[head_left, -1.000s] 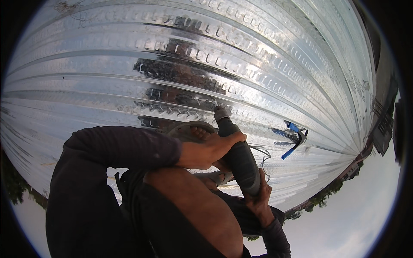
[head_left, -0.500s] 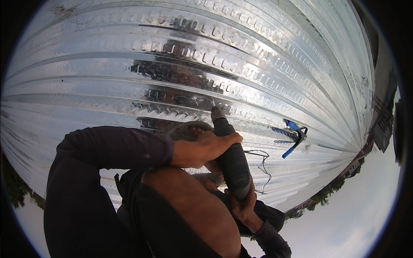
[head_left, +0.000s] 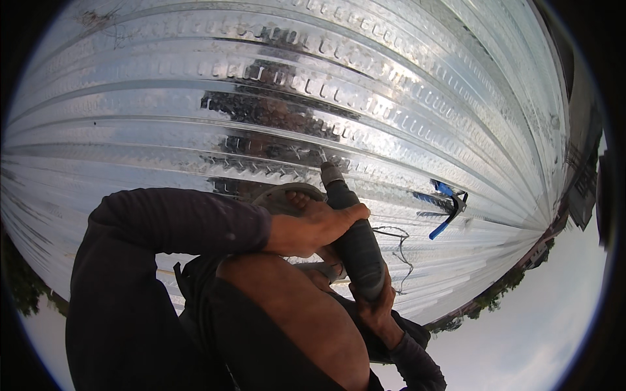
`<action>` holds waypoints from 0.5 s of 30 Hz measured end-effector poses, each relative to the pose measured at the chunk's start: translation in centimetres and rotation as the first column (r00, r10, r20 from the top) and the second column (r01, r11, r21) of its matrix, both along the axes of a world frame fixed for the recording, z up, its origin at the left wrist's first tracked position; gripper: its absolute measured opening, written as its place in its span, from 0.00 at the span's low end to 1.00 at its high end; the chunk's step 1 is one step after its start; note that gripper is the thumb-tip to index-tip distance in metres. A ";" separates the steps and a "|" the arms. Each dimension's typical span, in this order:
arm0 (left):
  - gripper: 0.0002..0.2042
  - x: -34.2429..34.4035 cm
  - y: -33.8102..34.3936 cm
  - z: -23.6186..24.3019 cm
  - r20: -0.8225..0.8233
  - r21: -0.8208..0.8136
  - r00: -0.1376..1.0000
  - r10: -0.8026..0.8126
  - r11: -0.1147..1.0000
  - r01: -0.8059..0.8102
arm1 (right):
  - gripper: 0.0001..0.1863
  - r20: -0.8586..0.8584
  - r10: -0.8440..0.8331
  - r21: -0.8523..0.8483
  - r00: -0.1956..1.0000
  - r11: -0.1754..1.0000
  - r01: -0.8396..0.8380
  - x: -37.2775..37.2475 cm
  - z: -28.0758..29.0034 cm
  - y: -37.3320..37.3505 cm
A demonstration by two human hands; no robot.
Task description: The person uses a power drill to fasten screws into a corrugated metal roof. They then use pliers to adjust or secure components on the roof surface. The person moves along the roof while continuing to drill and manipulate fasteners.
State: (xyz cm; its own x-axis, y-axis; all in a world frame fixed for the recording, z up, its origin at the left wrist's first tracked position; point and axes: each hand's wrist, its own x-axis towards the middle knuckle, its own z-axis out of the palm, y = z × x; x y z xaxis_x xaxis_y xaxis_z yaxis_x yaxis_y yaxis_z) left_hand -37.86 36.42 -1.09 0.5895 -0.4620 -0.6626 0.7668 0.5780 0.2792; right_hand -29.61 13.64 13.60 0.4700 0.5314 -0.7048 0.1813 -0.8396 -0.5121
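From where I stand, the left hand (head_left: 319, 225) clasps the drill (head_left: 360, 254) near its front, the right hand (head_left: 377, 309) its rear, the bit (head_left: 323, 156) at the ribbed metal sheet (head_left: 150, 104). Slick metal could make it skid toward the toes (head_left: 300, 198).

A wide fisheye camera, the left of a side-by-side pair worn on the head, looks down past a bare knee (head_left: 293, 313), very close at lower center. The left hand (head_left: 312, 228) and right hand (head_left: 378, 307) are near, around mid-frame; ribbed metal sheeting (head_left: 150, 104) curves away across the upper frame. Sky (head_left: 528, 339) enters at lower right.
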 end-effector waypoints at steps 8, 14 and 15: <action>0.41 3.8 3.4 3.8 -0.321 -0.211 0.944 -0.073 0.977 0.003 | 0.44 0.054 0.104 0.030 0.993 0.994 -0.106 2.9 0.4 1.1; 0.41 3.8 0.4 3.3 -0.377 -0.077 0.921 0.097 0.988 -0.135 | 0.44 0.145 0.252 0.121 0.957 0.955 -0.270 5.0 0.0 -0.5; 0.42 3.5 -0.6 2.7 -0.367 -0.019 0.919 0.143 0.987 -0.161 | 0.44 0.149 0.273 0.119 0.950 0.949 -0.291 5.2 -0.1 -0.5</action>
